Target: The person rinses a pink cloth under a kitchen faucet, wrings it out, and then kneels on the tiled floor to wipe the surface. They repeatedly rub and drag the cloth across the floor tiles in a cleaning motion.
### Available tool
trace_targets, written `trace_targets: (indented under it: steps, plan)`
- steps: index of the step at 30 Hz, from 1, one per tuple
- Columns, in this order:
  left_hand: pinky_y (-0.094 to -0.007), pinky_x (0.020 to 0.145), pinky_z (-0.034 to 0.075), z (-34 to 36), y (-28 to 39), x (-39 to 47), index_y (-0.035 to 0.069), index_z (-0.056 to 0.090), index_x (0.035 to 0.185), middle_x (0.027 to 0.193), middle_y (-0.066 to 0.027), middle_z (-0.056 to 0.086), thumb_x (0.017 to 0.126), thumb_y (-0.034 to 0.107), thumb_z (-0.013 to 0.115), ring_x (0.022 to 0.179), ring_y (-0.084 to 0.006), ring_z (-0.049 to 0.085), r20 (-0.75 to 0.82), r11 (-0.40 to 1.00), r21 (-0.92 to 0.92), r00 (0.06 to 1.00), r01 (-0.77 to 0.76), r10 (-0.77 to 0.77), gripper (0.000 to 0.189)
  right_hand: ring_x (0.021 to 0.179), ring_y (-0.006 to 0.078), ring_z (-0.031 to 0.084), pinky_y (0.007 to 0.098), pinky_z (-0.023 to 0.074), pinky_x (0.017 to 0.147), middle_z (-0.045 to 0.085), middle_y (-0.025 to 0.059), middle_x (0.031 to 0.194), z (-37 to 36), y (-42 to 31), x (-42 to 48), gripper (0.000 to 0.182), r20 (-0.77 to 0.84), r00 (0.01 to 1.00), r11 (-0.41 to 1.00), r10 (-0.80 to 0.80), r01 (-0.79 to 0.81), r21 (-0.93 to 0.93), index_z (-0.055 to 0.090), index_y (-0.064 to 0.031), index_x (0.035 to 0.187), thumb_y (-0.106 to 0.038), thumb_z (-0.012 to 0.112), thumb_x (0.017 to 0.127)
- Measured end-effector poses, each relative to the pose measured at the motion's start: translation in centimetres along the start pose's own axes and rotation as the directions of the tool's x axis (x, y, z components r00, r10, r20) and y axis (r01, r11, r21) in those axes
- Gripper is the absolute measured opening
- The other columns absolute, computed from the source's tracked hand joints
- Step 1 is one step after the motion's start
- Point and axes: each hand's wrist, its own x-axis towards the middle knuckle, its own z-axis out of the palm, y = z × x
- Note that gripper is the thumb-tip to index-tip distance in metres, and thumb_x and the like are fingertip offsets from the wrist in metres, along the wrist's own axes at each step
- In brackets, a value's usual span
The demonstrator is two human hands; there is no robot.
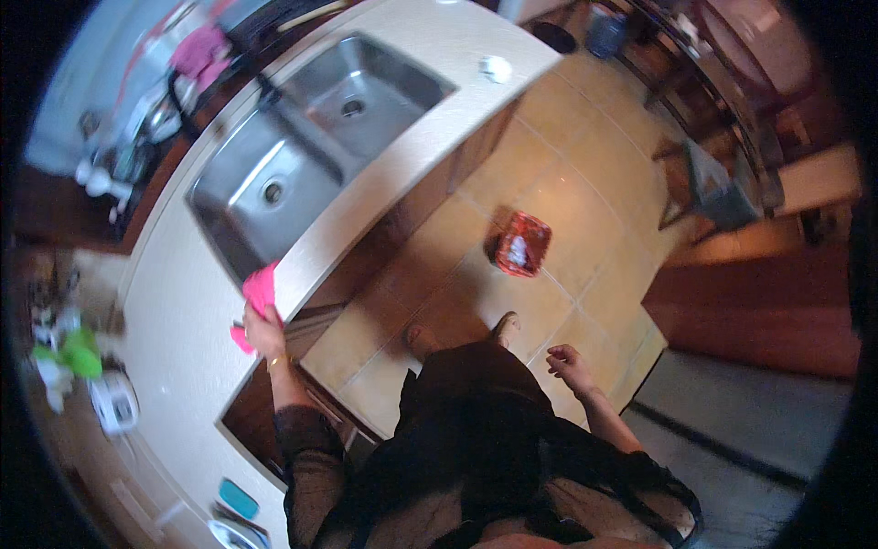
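My left hand point(264, 329) grips a bright pink cloth point(261, 288) on the pale countertop point(171, 322), near its front edge. The cloth reaches to the near corner of a stainless steel double sink point(302, 185), and part of it shows beneath my wrist. Over the tiled floor my right hand point(571, 366) hangs free, its fingers loosely curled with nothing in them. Both sink basins show their drains, and a dark faucet point(269, 89) stands at the back between them.
A red basket point(524, 244) stands on the floor tiles point(583, 199) ahead of my feet. On the counter are a white object point(495, 69), a teal item point(239, 499) and a small white appliance point(114, 403). A chair point(720, 185) holds cloth at right; dishes point(154, 123) crowd behind the sink.
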Motion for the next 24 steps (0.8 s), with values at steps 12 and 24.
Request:
trace_targets:
  steps: [12, 24]
  plan:
    - [-0.0425, 0.073, 0.055, -6.4, 26.4, -9.8, 0.003, 0.04, 0.128, 0.117, -0.0173, 0.057, 0.093, 0.037, 0.046, 0.09, -0.0284, 0.064, 0.754, 0.359, -0.648, 0.5, 0.672, 0.426, 0.05, 0.076, 0.0107, 0.057, 0.0265, 0.0487, 0.069, 0.062, 0.0021, 0.092, -9.7, 7.9, 0.2, 0.018, -0.207, 0.966, 0.864, -0.157, 0.236, 0.446, 0.058, -0.0039, 0.106, -0.013, 0.06, 0.09]
    - [-0.0319, 0.1, 0.038, -8.9, 57.1, -37.6, 0.001, 0.051, 0.128, 0.123, -0.009, 0.056, 0.095, 0.018, 0.047, 0.113, -0.0196, 0.052, 0.44, 0.534, -0.815, -0.357, 0.225, 0.824, 0.038, 0.113, 0.0279, 0.053, 0.0458, 0.0408, 0.097, 0.05, 0.0163, 0.131, -27.4, 7.8, -0.1, 0.061, 0.06, 0.97, -0.013, -0.237, -0.064, 0.998, 0.042, -0.0073, 0.134, -0.053, 0.038, 0.094]
